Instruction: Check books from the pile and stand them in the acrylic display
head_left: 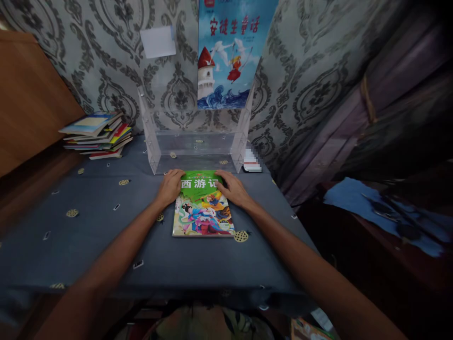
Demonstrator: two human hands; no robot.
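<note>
A green picture book [203, 205] with white Chinese characters and colourful figures on its cover lies flat on the dark blue cloth. My left hand [171, 186] grips its upper left edge, with fingers curled around the far corner. On the opposite side, my right hand [231, 186] holds the upper right edge, its thumb resting on the cover. The undersides of the fingers are hidden. Just beyond the book's far edge stands a clear plastic tiered rack [198, 144].
A pile of books [101, 134] sits at the table's back left. Above the rack, a blue cover with a red-roofed tower [228, 56] stands against the patterned wall, near a white card [158, 41]. A partly pixelated white item [252, 159] lies right of the rack.
</note>
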